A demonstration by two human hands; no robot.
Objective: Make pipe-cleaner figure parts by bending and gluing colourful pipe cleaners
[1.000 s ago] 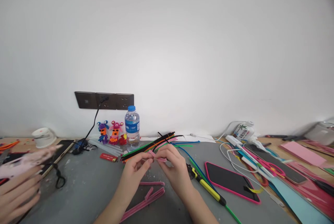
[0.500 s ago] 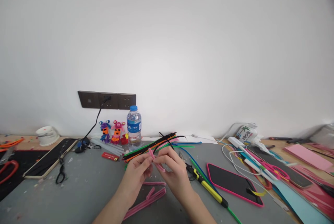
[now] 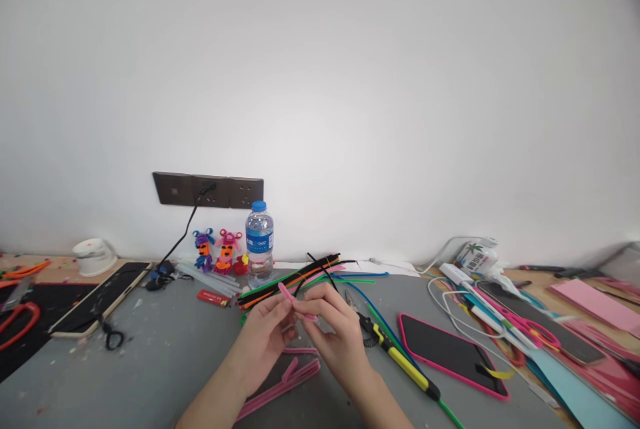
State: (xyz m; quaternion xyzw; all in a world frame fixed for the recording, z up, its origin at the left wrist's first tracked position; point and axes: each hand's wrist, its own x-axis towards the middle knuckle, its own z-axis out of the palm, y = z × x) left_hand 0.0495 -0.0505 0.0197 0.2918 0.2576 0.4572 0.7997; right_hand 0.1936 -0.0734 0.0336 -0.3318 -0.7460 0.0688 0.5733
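A short pink fuzzy strip is pinched between my two hands, its upper end sticking out to the upper left. My left hand grips it with thumb and forefinger. My right hand closes on the strip's other side, fingertips nearly touching the left ones. Below, between my wrists, more pink fuzzy strips lie on the grey mat. Just behind my hands is a bundle of black, orange, green and pink fuzzy stems.
A water bottle stands behind, beside two small fuzzy figures. Yellow-handled pliers and a pink-edged phone lie right. Another phone and red-handled scissors are left; pink scissors lie far right.
The held pink strip has tilted, its upper end now pointing more to the left. Both hands stay together, and the whole view has shifted slightly.
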